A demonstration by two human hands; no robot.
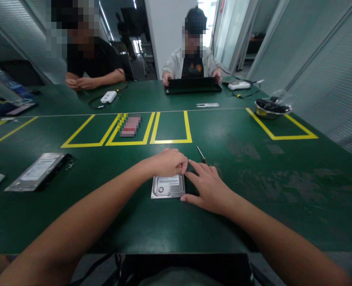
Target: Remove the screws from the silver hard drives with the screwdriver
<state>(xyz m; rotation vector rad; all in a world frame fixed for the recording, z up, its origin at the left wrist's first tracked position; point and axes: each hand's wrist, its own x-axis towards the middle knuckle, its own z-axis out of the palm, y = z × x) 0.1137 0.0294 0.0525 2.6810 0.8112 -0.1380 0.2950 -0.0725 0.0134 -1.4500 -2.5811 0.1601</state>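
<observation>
Our forearms (83,222) | hard drive (169,187) partly under left hand (169,161), left of right hand (208,187) | fingers (195,167) — left curled, hold unclear; right apart

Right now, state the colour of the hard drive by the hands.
The hard drive is silver-grey; the head view shows it best.

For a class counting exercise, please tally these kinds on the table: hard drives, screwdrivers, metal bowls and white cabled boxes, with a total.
Hard drives: 2, the bare drive and the bagged drive
Screwdriver: 1
Metal bowl: 1
White cabled boxes: 2, the left box and the right box
Total: 6
</observation>
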